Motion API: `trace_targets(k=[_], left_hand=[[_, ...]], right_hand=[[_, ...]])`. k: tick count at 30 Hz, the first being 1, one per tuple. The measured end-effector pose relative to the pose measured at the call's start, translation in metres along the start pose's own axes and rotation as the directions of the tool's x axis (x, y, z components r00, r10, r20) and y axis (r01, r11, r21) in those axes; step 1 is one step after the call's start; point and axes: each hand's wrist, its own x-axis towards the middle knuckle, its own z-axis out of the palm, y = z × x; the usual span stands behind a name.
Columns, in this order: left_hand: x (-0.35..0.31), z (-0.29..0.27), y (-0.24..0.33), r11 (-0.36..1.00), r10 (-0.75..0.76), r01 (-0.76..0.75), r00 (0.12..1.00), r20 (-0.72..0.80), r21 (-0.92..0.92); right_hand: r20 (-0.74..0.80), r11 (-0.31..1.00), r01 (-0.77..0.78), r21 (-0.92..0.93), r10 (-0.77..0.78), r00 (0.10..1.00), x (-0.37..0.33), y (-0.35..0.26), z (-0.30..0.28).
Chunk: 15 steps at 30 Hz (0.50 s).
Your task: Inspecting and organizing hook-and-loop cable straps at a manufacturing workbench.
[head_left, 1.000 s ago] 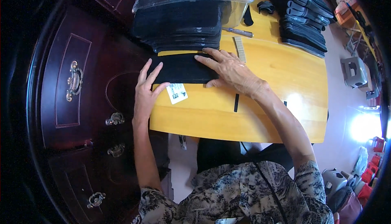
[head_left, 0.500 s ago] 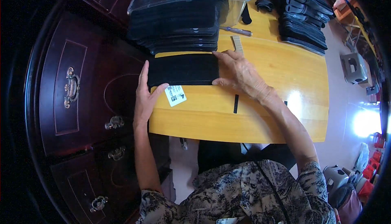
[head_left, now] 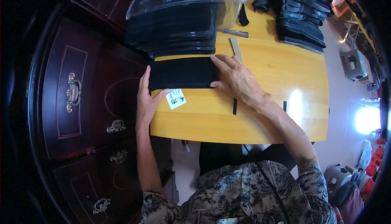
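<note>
A flat, folded piece of black fabric [head_left: 181, 72] lies lengthwise across the far left part of the yellow wooden table [head_left: 195, 122]. My left hand [head_left: 147, 101] holds its left end, fingers along the short edge and thumb at the near corner. At the other end, my right hand [head_left: 242, 79] has its fingers on the far corner and its thumb on the near one. From under the fabric's near edge, beside my left thumb, sticks out a white printed tag [head_left: 176, 99]. The fabric's exact kind cannot be made out.
Just beyond is a stack of black folded pieces [head_left: 171, 32] with a clear plastic bin [head_left: 232, 14] behind. A handled tool [head_left: 238, 33] and a ruler-like strip [head_left: 235, 49] lie nearby. Another dark stack [head_left: 299, 30] stands far right. Dark wooden drawers [head_left: 73, 118] border the left.
The view has shifted slightly. Both hands keep their places at the fabric's ends, the right fingers a little more spread over its right end.
</note>
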Motion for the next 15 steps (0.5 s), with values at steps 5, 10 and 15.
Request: trace_targets(k=[5,10,15], left_hand=[[0.022,-0.018,0.004,0.989,0.022,-0.032,0.998,-0.066,-0.144],[0.088,-0.033,0.002,0.901,-0.075,0.092,0.996,0.057,-0.423],[0.104,-0.02,0.007,0.872,-0.134,0.159,0.987,0.087,-0.463]], right_hand=[[-0.131,0.98,-0.124,0.158,0.145,0.981,0.017,-0.002,-0.027],[0.046,0.826,-0.339,0.451,0.358,0.933,0.047,0.011,-0.019],[0.036,0.85,-0.326,0.414,0.342,0.939,0.062,0.024,0.013]])
